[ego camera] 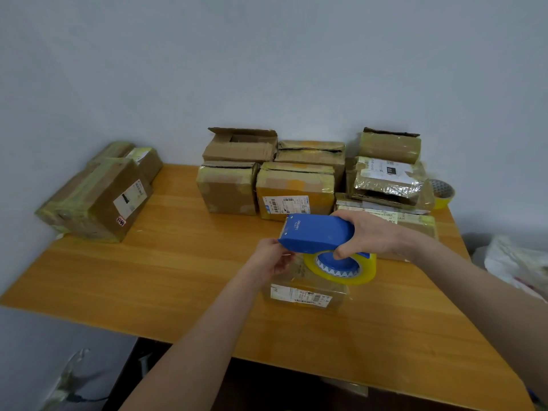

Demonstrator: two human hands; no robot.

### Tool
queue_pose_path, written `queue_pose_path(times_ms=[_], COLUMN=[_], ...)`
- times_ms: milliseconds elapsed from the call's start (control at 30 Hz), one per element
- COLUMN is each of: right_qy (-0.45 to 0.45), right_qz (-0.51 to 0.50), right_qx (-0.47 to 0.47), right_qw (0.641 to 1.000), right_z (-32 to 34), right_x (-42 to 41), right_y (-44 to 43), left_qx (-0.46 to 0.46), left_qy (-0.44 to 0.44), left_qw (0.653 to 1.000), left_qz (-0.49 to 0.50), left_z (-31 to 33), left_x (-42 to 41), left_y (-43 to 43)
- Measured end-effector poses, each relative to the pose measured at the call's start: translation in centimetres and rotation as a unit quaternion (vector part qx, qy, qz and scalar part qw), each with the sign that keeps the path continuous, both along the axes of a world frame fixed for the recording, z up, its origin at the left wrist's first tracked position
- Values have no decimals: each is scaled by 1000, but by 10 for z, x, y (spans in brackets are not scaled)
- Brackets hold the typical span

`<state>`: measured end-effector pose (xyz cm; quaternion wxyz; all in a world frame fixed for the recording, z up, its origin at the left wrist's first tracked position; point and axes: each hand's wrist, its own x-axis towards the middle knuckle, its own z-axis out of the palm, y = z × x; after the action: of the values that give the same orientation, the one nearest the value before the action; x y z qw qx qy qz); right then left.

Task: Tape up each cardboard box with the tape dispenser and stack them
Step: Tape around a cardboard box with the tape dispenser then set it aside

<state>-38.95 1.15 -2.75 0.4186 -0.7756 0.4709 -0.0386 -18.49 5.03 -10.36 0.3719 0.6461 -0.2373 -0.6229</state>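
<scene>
I see my right hand (370, 235) clamped round the rear of the blue dispenser (314, 232), thumb under it against the hub of the yellow roll (355, 280). I hold it in the air just above a small box (305, 295), which lies near the middle of the table (178, 277). The dispenser's long axis runs left to right across my view, nearly level. Its nose points left, towards my left hand (272, 259), and the roll hangs under its right end. The left fingers are curled close together at that nose; I cannot tell whether they pinch a tape end, since clear tape does not show here. The box lies flat, long side also left to right, its label facing me. Neither hand seems to press it down, so I judge a pull on the tape could drag or lift it. A loose tape end could fold back and stick to itself or to my fingers. My left fingertips sit close to the cutting edge. Taped boxes (98, 200) lie far left, and more boxes (296, 188) wait at the back.
</scene>
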Motion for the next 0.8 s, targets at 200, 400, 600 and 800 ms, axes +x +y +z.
queue_pose_path(times_ms=[200,400,600,800], right_qy=[56,105,132,205], right_qz=[20,52,66,80], right_qx=[-64,-97,-106,-143], right_qw=[996,988,983,965], right_z=[6,9,13,11], right_x=[3,7,5,9], right_y=[-2,-1,-1,0], left_qx=[-43,-55,-44,-27], left_qy=[-80,-110,-125,-160], left_qw=[996,988,977,969], left_qz=[23,91,169,186], left_z=[-2,-14,-26,-39], left_x=[13,25,48,61], left_y=[2,8,14,15])
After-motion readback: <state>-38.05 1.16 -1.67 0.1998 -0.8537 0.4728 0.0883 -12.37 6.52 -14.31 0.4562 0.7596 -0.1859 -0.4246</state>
